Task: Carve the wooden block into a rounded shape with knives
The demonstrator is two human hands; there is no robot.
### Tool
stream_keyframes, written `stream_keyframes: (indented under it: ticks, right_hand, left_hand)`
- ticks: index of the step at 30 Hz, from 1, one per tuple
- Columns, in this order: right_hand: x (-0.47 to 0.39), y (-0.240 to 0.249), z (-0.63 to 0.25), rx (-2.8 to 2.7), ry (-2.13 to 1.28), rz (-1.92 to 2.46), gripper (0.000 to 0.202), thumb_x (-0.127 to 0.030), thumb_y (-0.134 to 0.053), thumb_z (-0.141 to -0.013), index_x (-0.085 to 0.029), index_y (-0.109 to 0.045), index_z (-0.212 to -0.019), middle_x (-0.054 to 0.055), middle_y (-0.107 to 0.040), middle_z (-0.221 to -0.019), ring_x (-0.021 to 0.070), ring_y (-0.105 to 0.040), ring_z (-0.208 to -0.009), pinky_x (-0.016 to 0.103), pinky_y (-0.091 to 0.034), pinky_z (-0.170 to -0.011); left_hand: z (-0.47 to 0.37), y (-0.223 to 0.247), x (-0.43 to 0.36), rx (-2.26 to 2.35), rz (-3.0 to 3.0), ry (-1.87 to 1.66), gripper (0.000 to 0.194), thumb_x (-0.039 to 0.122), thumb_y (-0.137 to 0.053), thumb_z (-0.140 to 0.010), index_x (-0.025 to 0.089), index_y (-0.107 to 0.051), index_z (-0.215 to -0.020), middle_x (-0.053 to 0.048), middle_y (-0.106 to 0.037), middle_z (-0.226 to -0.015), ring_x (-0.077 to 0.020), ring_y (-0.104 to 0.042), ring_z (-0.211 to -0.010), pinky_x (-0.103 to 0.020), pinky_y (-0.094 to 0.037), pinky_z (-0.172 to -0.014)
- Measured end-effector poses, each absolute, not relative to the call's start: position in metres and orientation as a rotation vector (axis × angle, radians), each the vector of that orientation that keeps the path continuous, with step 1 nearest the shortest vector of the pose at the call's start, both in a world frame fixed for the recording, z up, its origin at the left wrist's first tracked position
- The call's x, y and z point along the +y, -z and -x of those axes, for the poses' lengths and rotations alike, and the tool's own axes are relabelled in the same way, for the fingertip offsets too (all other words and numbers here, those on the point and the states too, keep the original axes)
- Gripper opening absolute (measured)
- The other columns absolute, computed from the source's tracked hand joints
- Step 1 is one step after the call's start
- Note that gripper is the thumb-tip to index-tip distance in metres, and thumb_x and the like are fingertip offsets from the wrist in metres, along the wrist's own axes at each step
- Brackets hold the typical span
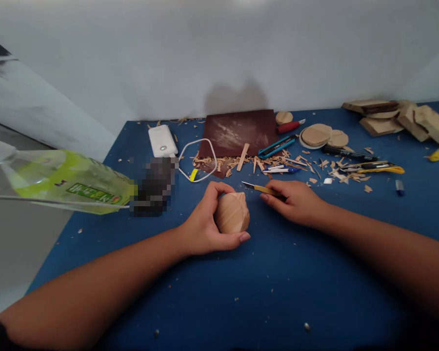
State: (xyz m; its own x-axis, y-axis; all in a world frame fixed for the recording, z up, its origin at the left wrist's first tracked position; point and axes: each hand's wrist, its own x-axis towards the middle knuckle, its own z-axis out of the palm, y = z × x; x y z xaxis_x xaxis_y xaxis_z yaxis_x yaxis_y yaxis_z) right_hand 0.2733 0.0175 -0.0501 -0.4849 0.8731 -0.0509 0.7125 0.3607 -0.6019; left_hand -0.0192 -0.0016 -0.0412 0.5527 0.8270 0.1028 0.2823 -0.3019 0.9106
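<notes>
My left hand is wrapped round a rounded piece of wood, thumb along the near side and fingers on the far side. The wood has a smooth pale face with grain lines and a rough, cut edge with a small point at the upper right. In my right hand is a carving knife with a wooden handle. Its short blade points left, toward the wood, and is apart from it. Both hands rest low over the blue table.
Wood shavings lie before a brown sheet. Behind my right hand are a teal cutter, pens, a black marker, a yellow cutter and wood discs. Wood blocks, a power bank and a bottle stand farther out.
</notes>
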Motion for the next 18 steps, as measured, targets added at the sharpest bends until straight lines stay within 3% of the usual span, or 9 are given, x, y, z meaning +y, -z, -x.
stream_keyframes:
  ticks: [5, 10, 18]
  right_hand:
    - [0.016, 0.049, -0.273, -2.355, -0.792, 1.397, 0.038, -0.056, -0.050, -0.107, -0.022, -0.063, -0.095, 0.001, -0.068, -0.081, 0.0177, -0.058, -0.071, 0.029, -0.032, -0.066]
    - [0.015, 0.046, -0.271, -2.396, -0.777, 1.414, 0.039, -0.057, -0.049, -0.107, -0.022, -0.064, -0.096, 0.002, -0.069, -0.082, 0.0176, -0.059, -0.071, 0.029, -0.031, -0.064]
    - [0.014, 0.046, -0.270, -2.425, -0.770, 1.461, 0.036, -0.056, -0.050, -0.106, -0.025, -0.066, -0.098, 0.001, -0.071, -0.084, 0.0179, -0.061, -0.071, 0.030, -0.031, -0.064]
  left_hand:
    - [0.018, 0.044, 0.001, 0.882, -1.699, -0.805, 0.075, 0.048, -0.086, -0.080, 0.026, -0.043, -0.137, -0.010, -0.056, -0.127, -0.0259, -0.058, -0.111, -0.041, -0.049, -0.095]
    - [0.014, 0.049, 0.007, 0.747, -1.365, -0.876, 0.071, 0.061, -0.071, -0.084, 0.023, -0.049, -0.139, -0.010, -0.060, -0.121, -0.0215, -0.060, -0.093, -0.035, -0.051, -0.076]
    - [0.006, 0.044, 0.011, 0.712, -1.053, -1.071, 0.064, 0.064, -0.052, -0.086, 0.015, -0.056, -0.127, -0.011, -0.067, -0.102, -0.0212, -0.065, -0.075, -0.030, -0.048, -0.054]
